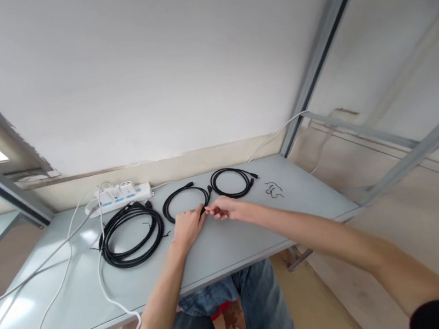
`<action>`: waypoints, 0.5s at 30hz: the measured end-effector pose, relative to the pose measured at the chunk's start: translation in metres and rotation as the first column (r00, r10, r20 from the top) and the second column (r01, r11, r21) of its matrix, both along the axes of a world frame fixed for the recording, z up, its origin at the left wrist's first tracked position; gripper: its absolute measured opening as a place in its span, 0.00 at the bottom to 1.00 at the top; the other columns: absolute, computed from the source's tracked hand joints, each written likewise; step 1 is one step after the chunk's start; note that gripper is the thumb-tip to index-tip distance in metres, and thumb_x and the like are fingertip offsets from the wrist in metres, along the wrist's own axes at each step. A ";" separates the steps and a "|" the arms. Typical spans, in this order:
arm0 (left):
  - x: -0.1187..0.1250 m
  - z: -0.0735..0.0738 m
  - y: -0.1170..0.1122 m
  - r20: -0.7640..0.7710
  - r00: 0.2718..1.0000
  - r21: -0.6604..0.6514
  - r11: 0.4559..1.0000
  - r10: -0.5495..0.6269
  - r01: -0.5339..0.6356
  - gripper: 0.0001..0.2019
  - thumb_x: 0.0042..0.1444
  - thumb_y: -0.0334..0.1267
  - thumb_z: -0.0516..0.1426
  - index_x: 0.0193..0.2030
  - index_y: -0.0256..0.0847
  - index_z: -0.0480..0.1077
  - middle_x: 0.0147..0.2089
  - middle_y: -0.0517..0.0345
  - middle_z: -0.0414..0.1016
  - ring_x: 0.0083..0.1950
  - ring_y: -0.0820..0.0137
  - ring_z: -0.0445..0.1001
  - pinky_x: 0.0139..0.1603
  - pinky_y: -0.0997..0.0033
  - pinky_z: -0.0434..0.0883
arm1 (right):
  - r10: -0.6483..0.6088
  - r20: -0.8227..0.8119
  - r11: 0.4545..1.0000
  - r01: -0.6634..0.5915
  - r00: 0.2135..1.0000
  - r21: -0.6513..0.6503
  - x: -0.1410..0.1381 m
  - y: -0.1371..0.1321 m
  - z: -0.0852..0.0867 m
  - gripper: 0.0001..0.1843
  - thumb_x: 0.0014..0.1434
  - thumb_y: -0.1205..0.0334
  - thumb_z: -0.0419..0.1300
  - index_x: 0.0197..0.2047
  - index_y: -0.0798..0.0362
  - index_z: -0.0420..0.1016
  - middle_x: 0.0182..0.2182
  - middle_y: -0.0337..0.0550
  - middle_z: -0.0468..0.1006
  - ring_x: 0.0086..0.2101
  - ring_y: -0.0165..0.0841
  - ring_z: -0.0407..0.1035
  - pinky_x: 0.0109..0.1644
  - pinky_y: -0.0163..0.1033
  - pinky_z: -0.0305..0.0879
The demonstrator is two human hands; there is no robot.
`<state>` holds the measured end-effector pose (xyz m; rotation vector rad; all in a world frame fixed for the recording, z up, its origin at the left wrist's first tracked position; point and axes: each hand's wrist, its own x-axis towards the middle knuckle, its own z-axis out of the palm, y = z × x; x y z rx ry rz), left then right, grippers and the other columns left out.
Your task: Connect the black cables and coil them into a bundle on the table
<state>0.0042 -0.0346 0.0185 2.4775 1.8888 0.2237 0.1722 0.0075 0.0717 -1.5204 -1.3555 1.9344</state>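
The middle loop of black cable (181,188) lies on the table with its near right side under my hands. My left hand (190,226) is closed on that side of the coil, its fingers pressed on the cable. Close beside it, my right hand (223,207) has its fingertips pinched together at the cable; what they hold is too small to tell. Just beyond my right hand lies a second coil of black cable (233,194), with its plug ends toward the right. Several thin black ties (274,190) are scattered farther right.
A larger, thicker black cable coil (135,262) with ties on it lies at left. Behind it, a white power strip (146,190) holds chargers. White cords (104,283) cross the left of the grey table (233,251) and hang over its front edge. Metal posts (298,107) frame the table.
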 end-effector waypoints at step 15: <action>-0.024 0.042 -0.022 0.878 -0.473 -0.036 0.977 -0.068 -0.209 0.26 0.63 0.63 0.59 0.30 0.43 0.60 0.20 0.76 0.42 0.17 0.82 0.40 0.17 0.79 0.45 | -0.147 -0.620 0.866 0.403 0.771 0.296 -0.003 -0.050 -0.044 0.27 0.56 0.51 0.74 0.55 0.48 0.72 0.42 0.43 0.83 0.48 0.38 0.77 0.52 0.44 0.73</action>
